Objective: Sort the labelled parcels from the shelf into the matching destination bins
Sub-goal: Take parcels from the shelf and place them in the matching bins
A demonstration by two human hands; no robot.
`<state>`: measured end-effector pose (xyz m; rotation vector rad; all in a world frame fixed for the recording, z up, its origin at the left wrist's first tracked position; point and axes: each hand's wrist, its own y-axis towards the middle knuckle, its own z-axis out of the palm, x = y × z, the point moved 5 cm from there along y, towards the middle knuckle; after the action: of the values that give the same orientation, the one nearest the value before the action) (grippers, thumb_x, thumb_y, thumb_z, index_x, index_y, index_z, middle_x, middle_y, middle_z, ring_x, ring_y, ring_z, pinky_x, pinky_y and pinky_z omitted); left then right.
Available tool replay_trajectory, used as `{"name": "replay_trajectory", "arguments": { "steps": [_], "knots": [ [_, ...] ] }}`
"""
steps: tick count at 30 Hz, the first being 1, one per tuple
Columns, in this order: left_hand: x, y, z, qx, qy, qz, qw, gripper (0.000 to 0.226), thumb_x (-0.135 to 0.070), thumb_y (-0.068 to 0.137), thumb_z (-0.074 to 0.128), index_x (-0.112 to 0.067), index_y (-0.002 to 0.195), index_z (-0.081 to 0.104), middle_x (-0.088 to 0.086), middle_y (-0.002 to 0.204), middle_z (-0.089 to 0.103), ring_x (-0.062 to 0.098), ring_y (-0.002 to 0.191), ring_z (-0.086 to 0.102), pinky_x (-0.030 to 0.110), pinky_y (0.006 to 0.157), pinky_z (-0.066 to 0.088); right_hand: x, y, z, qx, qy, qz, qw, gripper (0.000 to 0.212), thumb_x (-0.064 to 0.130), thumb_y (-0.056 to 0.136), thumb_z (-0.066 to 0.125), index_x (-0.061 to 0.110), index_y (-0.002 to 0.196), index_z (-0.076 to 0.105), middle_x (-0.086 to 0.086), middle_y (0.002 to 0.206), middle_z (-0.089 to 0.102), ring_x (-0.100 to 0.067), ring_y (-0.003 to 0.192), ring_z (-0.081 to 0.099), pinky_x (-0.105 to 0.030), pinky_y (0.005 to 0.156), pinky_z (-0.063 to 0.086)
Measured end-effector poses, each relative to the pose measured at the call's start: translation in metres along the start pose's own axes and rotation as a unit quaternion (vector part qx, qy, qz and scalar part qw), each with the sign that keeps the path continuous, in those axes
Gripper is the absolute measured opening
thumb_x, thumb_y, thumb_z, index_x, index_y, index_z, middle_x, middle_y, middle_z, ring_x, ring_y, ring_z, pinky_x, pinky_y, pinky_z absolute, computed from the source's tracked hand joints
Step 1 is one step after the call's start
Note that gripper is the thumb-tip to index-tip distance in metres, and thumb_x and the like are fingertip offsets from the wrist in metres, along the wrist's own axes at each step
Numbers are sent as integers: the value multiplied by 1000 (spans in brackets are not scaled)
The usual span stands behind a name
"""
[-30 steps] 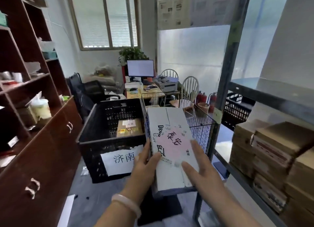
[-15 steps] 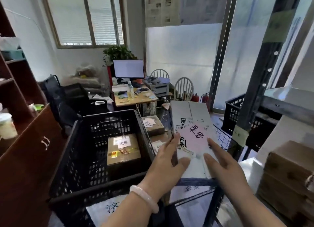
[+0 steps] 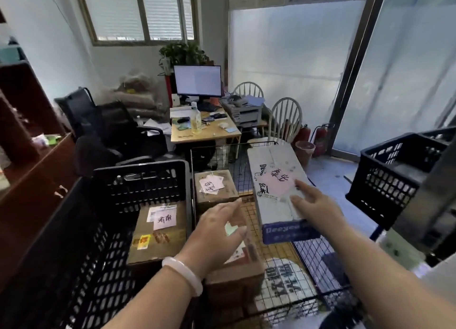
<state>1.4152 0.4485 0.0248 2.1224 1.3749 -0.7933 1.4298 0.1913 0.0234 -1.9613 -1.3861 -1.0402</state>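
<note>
The white parcel [image 3: 277,193] with its pink label hung tilted over the wire bin [image 3: 306,267], my right hand [image 3: 318,205] laid open-fingered against its near right side. My left hand [image 3: 217,232] was spread open, holding nothing, above brown boxes [image 3: 234,277] in that bin, beside the black crate [image 3: 138,178].

Head view, steeply down over bins [image 3: 138,180]

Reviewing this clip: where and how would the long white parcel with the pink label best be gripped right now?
Probably across its narrow width near the middle, one palm on each long side, coming from above. The white parcel is long and tilted over the wire basket; only the right hand touches it, the left hand is off.
</note>
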Motion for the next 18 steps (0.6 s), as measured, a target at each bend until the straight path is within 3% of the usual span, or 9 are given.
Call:
{"name": "replay_trajectory", "arguments": {
  "steps": [3,6,10,13,18],
  "knots": [
    [9,24,5,-3,1,-25,1000,63,-40,95,57,-40,151,28,-11,153,34,9,142,25,31,116,22,-23,46,26,57,-13,30,998,51,39,94,58,43,142,42,-4,126,54,-13,62,60,-17,41,44],
    [20,44,9,-2,10,-48,999,65,-41,95,57,-41,152,26,-12,153,32,8,142,23,30,115,21,-45,81,54,98,-9,66,993,51,36,95,59,42,143,41,7,101,51,-11,54,55,-15,39,42],
    [35,67,13,-3,31,-61,998,65,-43,95,57,-45,151,24,-15,154,30,4,142,21,27,116,21,-75,118,92,139,31,109,984,50,25,95,60,39,141,46,-7,129,49,-16,63,59,-16,42,45],
    [47,83,17,7,55,-71,996,66,-44,95,56,-45,152,22,-15,156,26,2,144,15,22,114,13,-96,138,114,158,58,148,975,50,21,95,60,38,139,48,-4,118,47,-17,66,60,-17,42,48],
    [61,107,21,24,77,-86,993,66,-46,96,53,-45,153,20,-16,157,22,4,146,9,31,122,13,-118,171,148,191,43,150,969,51,22,96,58,41,141,45,2,112,42,-18,68,58,-19,46,50]
  ]
}}
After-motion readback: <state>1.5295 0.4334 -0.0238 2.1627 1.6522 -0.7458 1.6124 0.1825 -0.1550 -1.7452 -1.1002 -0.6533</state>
